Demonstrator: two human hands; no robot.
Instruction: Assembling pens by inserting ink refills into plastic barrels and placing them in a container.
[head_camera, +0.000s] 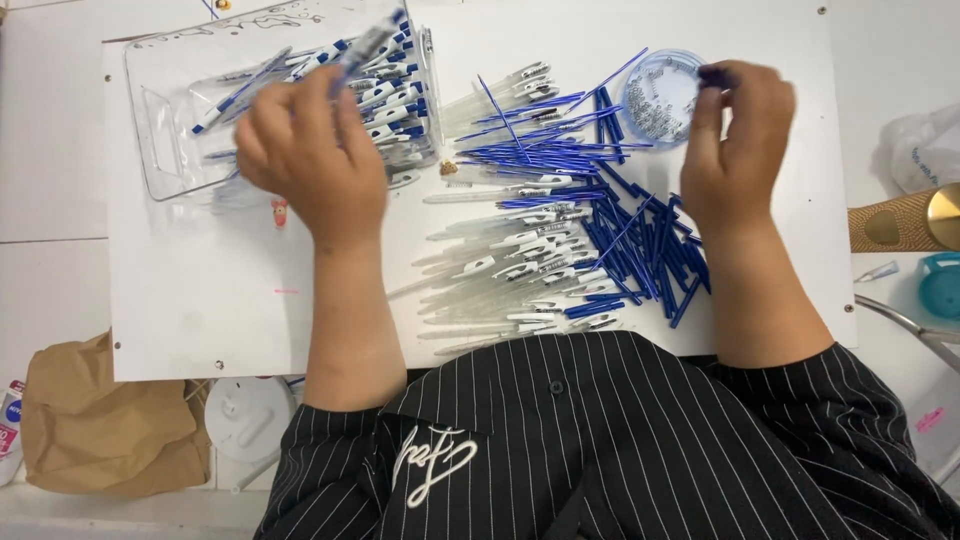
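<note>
My left hand (305, 150) hovers over a clear plastic tray (165, 120) and holds an assembled blue-and-white pen (365, 45), blurred by motion. Several finished pens (395, 95) lie in that tray. My right hand (735, 140) is beside a small round clear dish (655, 95) of tiny metal springs, with a small dark blue part pinched in its fingertips. Between the hands lie heaps of clear pen barrels (500, 270), thin blue refills (540, 150) and short blue pieces (645, 250) on a white board (200, 310).
A crumpled brown paper bag (105, 425) and a white round lid (245, 415) sit at the lower left. At the right edge are a tan object with a gold disc (910, 220), a teal container (940, 285) and a white plastic bag (925, 150).
</note>
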